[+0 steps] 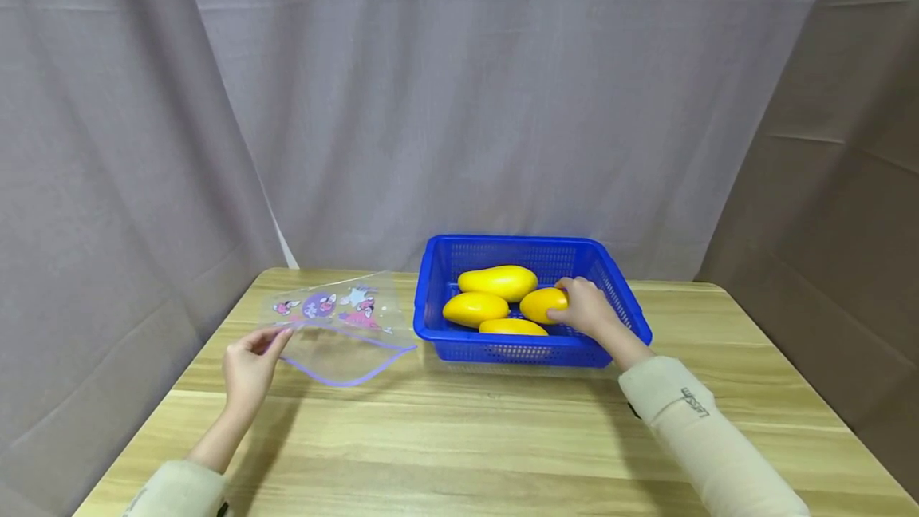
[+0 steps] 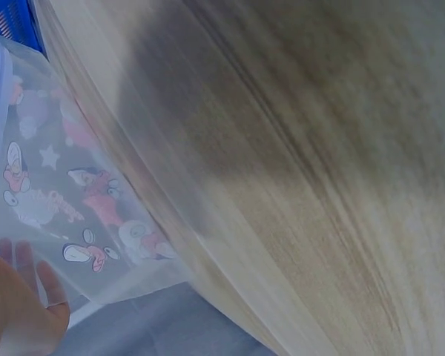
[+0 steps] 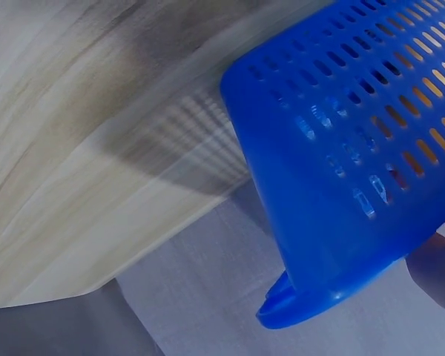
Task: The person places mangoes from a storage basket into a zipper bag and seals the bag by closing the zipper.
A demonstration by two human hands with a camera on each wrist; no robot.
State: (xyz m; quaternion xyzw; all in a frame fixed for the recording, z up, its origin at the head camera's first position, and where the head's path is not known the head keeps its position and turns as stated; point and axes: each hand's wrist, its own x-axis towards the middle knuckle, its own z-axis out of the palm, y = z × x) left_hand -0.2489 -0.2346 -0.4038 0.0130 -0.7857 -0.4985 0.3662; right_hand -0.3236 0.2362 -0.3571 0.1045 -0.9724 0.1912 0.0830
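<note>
At the left, my left hand (image 1: pixel 251 365) pinches the rim of a clear zip bag (image 1: pixel 388 313) with purple edging and pink cartoon prints. The bag's mouth gapes toward me; in the left wrist view the fingers show through the plastic of the bag (image 2: pixel 52 185). My right hand (image 1: pixel 585 309) reaches over the near right wall of a blue basket (image 1: pixel 517 353) and grips a yellow mango (image 1: pixel 542 305), fingers and thumb on its right end. In the right wrist view the basket wall (image 3: pixel 319 185) hides most of that hand and the fruit.
Three other mangoes lie in the basket: a long one (image 1: pixel 498 283) at the back, one (image 1: pixel 475 309) at the left, one (image 1: pixel 513 327) at the front. The basket stands on a wooden table (image 1: pixel 445 437), close before a grey curtain (image 1: pixel 488 118).
</note>
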